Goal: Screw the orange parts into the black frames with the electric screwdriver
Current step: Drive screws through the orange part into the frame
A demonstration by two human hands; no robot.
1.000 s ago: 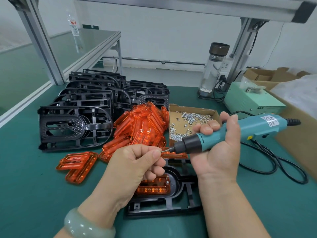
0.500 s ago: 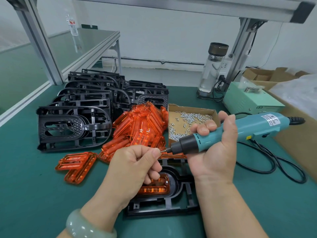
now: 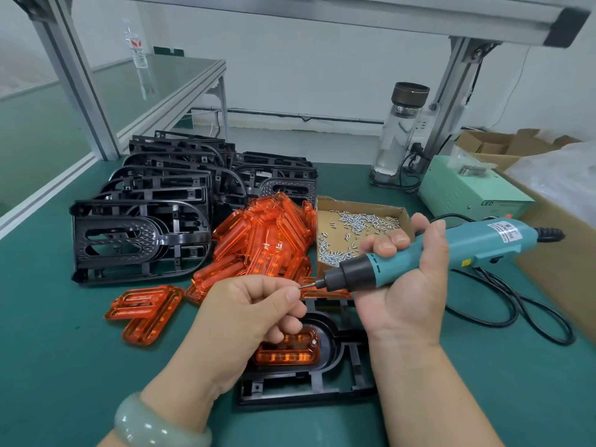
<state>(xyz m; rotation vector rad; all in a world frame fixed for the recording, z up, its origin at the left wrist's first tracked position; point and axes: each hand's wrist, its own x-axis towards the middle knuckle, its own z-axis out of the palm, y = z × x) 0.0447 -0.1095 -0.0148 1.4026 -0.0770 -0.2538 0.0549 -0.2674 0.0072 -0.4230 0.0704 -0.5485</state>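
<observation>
My right hand (image 3: 403, 285) grips the teal electric screwdriver (image 3: 419, 250), held nearly level with its bit pointing left. My left hand (image 3: 248, 304) has its fingers curled and its fingertips at the bit tip, where a small screw (image 3: 298, 288) seems pinched. Below both hands a black frame (image 3: 322, 379) lies flat on the green mat with an orange part (image 3: 287, 350) seated in it; one screw head shows at the part's right end. A pile of orange parts (image 3: 267, 243) and a stack of black frames (image 3: 142, 233) lie beyond.
A cardboard tray of loose screws (image 3: 354, 233) sits behind the screwdriver. Two orange parts (image 3: 145, 311) lie apart at the left. A green power box (image 3: 464, 188), a glass bottle (image 3: 400, 133), the black cord (image 3: 503, 304) and cardboard boxes (image 3: 564, 253) fill the right side.
Both hands stay together at the bit tip, having shifted slightly left and down across the frames. The screwdriver keeps its angle.
</observation>
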